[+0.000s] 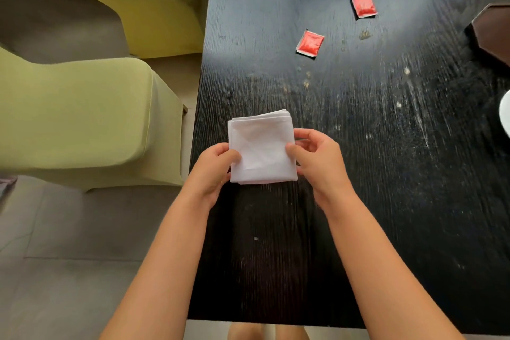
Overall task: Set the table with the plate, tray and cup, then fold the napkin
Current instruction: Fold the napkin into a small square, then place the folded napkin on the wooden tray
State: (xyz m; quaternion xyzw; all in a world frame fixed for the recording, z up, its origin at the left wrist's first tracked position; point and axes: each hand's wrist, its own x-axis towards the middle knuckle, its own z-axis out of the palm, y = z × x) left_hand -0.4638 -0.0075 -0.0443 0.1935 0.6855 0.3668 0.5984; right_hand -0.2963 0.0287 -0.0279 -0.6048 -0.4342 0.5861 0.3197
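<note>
A white napkin (262,146), folded into a small square of several layers, lies near the left edge of the black wooden table (386,174). My left hand (218,168) pinches its left edge, thumb on top. My right hand (317,157) grips its right edge, thumb pressed on the cloth and index finger curled above. At the far right edge of the view, a sliver of a white dish (505,116) and part of a dark brown tray (491,33) show; the cup is out of sight.
Two red sauce packets (310,43) (363,6) lie farther back on the table. Crumbs and smears dot the table's middle. Two yellow-green covered chairs (82,119) (154,3) stand left of the table on a grey floor.
</note>
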